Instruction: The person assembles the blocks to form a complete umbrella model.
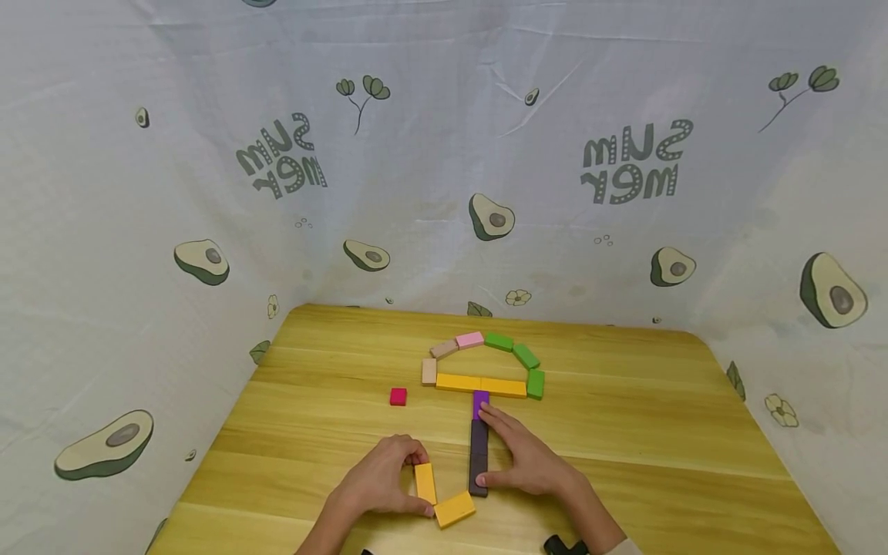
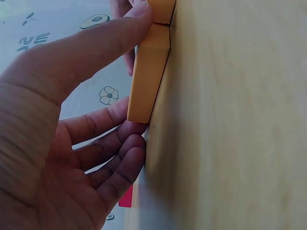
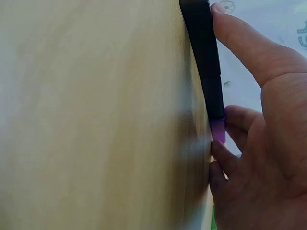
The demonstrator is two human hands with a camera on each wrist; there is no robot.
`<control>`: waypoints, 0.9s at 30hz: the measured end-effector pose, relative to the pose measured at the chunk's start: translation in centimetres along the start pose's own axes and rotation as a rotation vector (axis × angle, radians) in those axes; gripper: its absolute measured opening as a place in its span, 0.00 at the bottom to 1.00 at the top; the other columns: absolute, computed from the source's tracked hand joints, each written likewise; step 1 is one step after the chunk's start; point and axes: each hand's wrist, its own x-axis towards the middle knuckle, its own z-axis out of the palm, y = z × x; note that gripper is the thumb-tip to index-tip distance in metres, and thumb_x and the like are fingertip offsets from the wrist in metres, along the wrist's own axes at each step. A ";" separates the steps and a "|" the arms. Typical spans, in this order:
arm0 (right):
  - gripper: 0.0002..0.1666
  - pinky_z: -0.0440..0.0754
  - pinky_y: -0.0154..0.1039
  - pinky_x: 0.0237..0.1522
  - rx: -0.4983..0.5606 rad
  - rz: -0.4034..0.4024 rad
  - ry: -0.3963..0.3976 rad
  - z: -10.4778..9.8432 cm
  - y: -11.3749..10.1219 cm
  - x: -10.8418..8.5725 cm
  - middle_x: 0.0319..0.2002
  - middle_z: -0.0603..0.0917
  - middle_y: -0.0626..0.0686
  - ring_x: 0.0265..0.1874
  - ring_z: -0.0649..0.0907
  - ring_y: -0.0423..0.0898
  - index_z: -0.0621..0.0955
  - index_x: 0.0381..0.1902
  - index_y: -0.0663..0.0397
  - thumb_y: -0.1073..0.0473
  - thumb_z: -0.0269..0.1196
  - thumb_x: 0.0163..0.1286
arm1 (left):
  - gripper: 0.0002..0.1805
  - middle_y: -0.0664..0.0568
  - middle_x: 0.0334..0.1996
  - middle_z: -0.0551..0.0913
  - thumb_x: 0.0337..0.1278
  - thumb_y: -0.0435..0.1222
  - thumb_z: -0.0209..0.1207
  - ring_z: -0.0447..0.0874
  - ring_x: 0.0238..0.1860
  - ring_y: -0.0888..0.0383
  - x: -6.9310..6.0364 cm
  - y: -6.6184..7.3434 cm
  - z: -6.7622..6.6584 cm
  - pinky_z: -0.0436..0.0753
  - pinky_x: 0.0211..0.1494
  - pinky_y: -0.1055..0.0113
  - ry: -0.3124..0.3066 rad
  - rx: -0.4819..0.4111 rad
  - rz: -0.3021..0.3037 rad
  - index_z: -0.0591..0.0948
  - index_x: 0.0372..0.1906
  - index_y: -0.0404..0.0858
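Observation:
My left hand [image 1: 380,476] holds a yellow block [image 1: 425,483] lengthwise, fingers at its far end and thumb at its near end. In the left wrist view the thumb lies where this block [image 2: 147,79] meets a second yellow block [image 1: 455,509]. Two dark blocks [image 1: 479,455] and a purple block [image 1: 481,405] form a straight row. Spread along that row, my right hand [image 1: 530,459] touches the purple block with its fingers and the nearest dark block with its thumb. The right wrist view shows the dark blocks [image 3: 208,62] beside the thumb.
Beyond the purple block, two yellow blocks [image 1: 481,385] lie end to end. An arch of tan, pink [image 1: 469,340] and green blocks [image 1: 526,356] curves behind them. A small red block [image 1: 398,396] lies to the left. Patterned cloth [image 1: 444,154] surrounds the wooden table [image 1: 624,432].

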 end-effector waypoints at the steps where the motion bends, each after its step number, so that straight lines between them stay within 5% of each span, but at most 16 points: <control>1: 0.64 0.60 0.68 0.76 0.002 0.000 0.000 0.0 0.0 0.0 0.83 0.56 0.53 0.81 0.57 0.61 0.57 0.83 0.47 0.31 0.73 0.59 | 0.33 0.67 0.37 0.78 0.33 0.64 0.79 0.73 0.40 0.69 0.0 0.0 0.0 0.79 0.48 0.70 -0.001 0.001 0.000 0.82 0.44 0.52; 12: 0.64 0.60 0.69 0.75 0.005 0.001 0.001 0.0 0.1 0.0 0.83 0.56 0.52 0.81 0.57 0.61 0.57 0.83 0.45 0.30 0.73 0.58 | 0.35 0.64 0.39 0.81 0.41 0.63 0.77 0.77 0.42 0.69 0.6 -1.0 -0.6 0.82 0.50 0.71 -0.018 -0.106 0.040 0.83 0.50 0.47; 20: 0.64 0.60 0.69 0.75 0.005 0.005 -0.010 0.0 0.1 0.1 0.83 0.55 0.53 0.81 0.56 0.62 0.57 0.83 0.46 0.31 0.73 0.59 | 0.42 0.59 0.55 0.82 0.48 0.64 0.73 0.79 0.51 0.60 1.6 -3.2 -2.8 0.84 0.55 0.58 0.110 -0.078 -0.029 0.80 0.66 0.49; 27: 0.64 0.59 0.69 0.76 -0.001 0.015 -0.014 -0.1 0.3 0.1 0.83 0.55 0.52 0.81 0.56 0.61 0.56 0.84 0.44 0.30 0.72 0.59 | 0.45 0.51 0.63 0.78 0.48 0.61 0.74 0.80 0.55 0.54 2.9 -5.9 -4.3 0.83 0.58 0.50 0.183 -0.088 -0.069 0.78 0.70 0.44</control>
